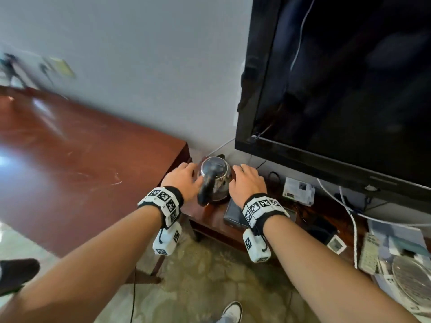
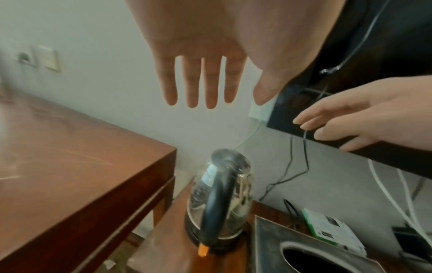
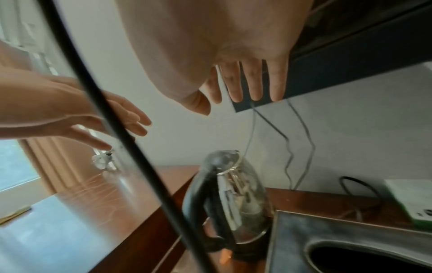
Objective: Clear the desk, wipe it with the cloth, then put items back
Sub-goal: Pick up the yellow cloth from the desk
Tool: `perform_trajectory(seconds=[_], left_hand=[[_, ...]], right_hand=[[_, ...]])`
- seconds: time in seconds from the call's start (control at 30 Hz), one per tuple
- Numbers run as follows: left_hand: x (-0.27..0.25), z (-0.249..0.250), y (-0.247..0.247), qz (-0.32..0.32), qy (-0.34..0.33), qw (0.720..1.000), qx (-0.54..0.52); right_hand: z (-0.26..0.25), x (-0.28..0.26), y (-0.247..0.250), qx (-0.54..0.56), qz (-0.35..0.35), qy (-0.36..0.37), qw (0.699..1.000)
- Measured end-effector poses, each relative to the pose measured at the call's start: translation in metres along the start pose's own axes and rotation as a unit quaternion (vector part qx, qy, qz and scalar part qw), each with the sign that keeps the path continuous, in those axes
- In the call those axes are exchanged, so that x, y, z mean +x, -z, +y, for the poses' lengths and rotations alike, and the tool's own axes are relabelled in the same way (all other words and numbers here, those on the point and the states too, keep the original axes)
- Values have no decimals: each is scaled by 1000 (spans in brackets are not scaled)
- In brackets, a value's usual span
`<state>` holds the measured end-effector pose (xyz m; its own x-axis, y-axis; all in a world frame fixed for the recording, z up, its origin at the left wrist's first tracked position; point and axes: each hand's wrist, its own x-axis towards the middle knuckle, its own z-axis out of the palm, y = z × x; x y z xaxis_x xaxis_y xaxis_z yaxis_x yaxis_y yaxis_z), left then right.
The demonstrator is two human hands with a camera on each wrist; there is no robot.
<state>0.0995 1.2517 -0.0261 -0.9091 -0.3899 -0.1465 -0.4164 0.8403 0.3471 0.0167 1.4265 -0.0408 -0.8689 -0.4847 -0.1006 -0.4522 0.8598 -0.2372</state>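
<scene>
Both hands hover over an electric kettle (image 1: 215, 180), one on either side, and neither grips it. The left hand (image 1: 184, 180) sits at the kettle's 9 o'clock with its fingers (image 2: 190, 85) held straight and slightly apart, thumb out to the side, palm facing down; the left wrist view shows clear air between them and the kettle lid. The right hand (image 1: 247, 183) is at the kettle's 3 o'clock, its fingers (image 3: 254, 81) likewise straight and a little parted, holding nothing. In the head view the two thumbs lie close to the kettle's handle, but whether they touch it cannot be told. The kettle has a rounded, mirror-bright steel body, a thick black looped handle (image 2: 218, 199) arching from the lid down to the base, and an orange switch tab (image 2: 202, 250) at the foot of that handle. It stands on a low reddish-brown cabinet top (image 1: 210, 217), just past the corner of the desk (image 1: 81, 164), whose glossy dark-red wood surface is scuffed with pale scratches and lies at the kettle's 9 o'clock. At the kettle's 4 o'clock is a dark, matte rectangular box with an oval opening (image 2: 327, 258). A large black flat television (image 1: 349, 89) rises at 2 o'clock, with thin cables (image 2: 292, 166) hanging against the pale wall behind.
</scene>
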Motion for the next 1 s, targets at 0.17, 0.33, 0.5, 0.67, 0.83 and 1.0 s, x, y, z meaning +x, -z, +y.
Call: perform_trajectory(seconds=[0.17, 0.33, 0.5, 0.67, 0.83, 1.0], left_hand=[[-44, -72, 43, 32, 64, 997, 5], [-114, -171, 82, 60, 145, 988, -6], [-207, -271, 117, 107, 235, 966, -18], [-290, -344, 158, 177, 285, 942, -32], [-349, -401, 193, 213, 335, 917, -27], [-378, -453, 214, 224, 373, 900, -22]], right_hand=[[-86, -15, 0, -12, -22, 58, 998], [-192, -51, -7, -17, -22, 132, 991], [-311, -96, -25, -26, -26, 215, 976], [-423, -141, -48, -9, -37, 282, 959], [-517, -176, -61, -11, -36, 352, 935], [-589, -184, -70, -12, -28, 402, 915]])
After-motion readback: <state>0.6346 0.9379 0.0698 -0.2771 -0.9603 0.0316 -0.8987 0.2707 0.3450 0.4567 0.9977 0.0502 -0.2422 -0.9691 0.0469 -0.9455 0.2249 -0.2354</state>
